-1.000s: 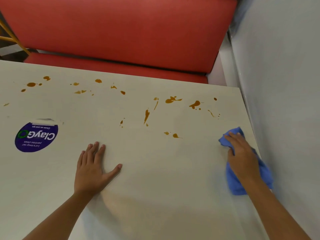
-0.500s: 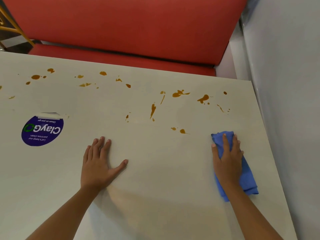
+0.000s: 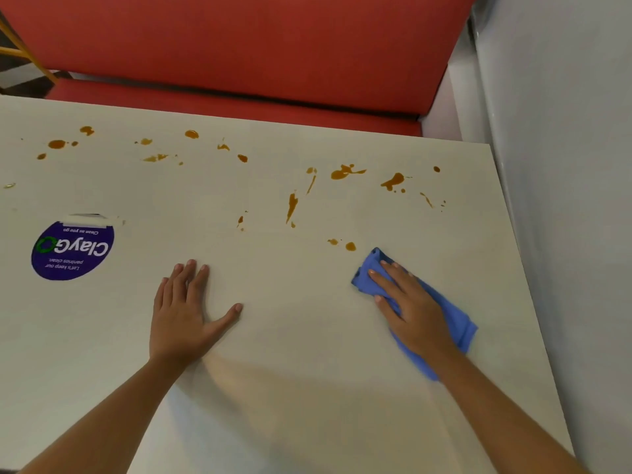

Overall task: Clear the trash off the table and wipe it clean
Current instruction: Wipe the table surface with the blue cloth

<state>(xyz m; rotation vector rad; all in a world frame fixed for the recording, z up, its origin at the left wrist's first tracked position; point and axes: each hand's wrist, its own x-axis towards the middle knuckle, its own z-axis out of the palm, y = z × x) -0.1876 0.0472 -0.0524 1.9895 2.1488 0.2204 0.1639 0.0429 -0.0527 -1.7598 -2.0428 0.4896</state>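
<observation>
Fingers [image 3: 388, 280] of right hand [image 3: 415, 314] press straight on blue cloth [image 3: 460, 325]; left hand [image 3: 181, 316] rests flat, spread, on table [image 3: 307, 398].

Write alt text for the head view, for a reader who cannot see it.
A person's right hand presses a blue cloth flat on a white table, just short of brown stains spattered across its far half. The left hand lies flat on the table nearby; a round purple sticker sits at the left, a red bench beyond.

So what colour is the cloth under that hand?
Blue: the cloth under the right hand, in the head view.
</observation>
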